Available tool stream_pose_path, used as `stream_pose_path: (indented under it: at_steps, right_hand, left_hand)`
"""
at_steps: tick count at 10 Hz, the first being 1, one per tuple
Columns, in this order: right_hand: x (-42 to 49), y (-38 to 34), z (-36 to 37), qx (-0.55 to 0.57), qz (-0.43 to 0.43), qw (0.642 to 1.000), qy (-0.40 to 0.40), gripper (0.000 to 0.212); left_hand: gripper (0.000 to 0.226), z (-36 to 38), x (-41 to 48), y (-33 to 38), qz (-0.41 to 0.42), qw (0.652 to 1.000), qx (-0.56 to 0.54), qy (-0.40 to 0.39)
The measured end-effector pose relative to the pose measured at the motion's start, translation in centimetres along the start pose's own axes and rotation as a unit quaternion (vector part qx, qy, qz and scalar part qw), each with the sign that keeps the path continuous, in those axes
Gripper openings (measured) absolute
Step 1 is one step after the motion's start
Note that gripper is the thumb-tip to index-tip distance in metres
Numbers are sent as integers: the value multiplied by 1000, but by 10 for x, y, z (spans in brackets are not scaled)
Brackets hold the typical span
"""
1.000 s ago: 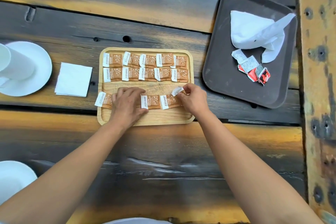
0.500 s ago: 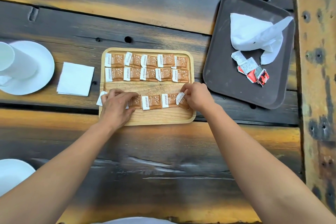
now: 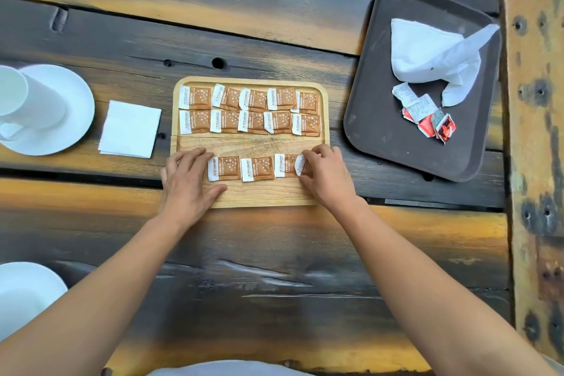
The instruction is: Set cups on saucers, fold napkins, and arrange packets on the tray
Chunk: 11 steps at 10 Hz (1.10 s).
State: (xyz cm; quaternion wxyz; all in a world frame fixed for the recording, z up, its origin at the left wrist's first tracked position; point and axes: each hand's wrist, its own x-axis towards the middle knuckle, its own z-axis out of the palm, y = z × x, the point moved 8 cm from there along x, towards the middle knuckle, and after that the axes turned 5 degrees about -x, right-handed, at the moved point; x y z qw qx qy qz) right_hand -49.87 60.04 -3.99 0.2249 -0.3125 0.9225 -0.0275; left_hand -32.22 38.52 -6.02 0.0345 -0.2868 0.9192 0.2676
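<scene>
Plank table point(image 3: 274, 253), wooden tray point(image 3: 250, 145), packets point(image 3: 256, 168) (three rows), left hand point(image 3: 186, 180) flat, right hand point(image 3: 326, 177) pinching end packet point(image 3: 300, 165).

Head view (sole one) looks steeply down, close over table point(image 3: 274, 268).

Left hand point(image 3: 186, 183) rests on wooden tray point(image 3: 256, 196); right hand point(image 3: 326, 180) pinches end packet point(image 3: 300, 164), nearest row.

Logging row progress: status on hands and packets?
Left hand rests on wooden tray, near row's left end. Right hand pinches rightmost brown packet. Two far rows laid, five each. Nothing in the way.
</scene>
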Motion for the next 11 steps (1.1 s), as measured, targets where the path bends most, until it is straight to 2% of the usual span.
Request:
stream_pose_path:
  at_steps: [2, 5, 6, 7, 9, 11]
  right_hand:
    - [3, -10, -3, -71, -33, 997, 0, 44]
    - [-3, -6, 0, -40, -11, 999, -23, 59]
    - [-13, -2, -7, -8, 30, 999, -9, 53]
    - [-28, -3, -14, 22, 73, 997, 3, 36]
    - [-77, -48, -1, 21, 29, 998, -48, 34]
    - [-115, -97, 37, -28, -27, 988, -147, 40]
  left_hand:
    - [68, -1, -1, 1, 7, 1000, -6, 0]
    - [57, -2, 1, -2, 27, 999, -19, -3]
    - [60, -8, -2, -1, 31, 999, -26, -3]
    - [58, -17, -9, 2, 24, 999, -29, -3]
    - [47, -30, -51, 18, -6, 998, 15, -52]
    - [39, -33, -119, 9, -58, 986, 111, -107]
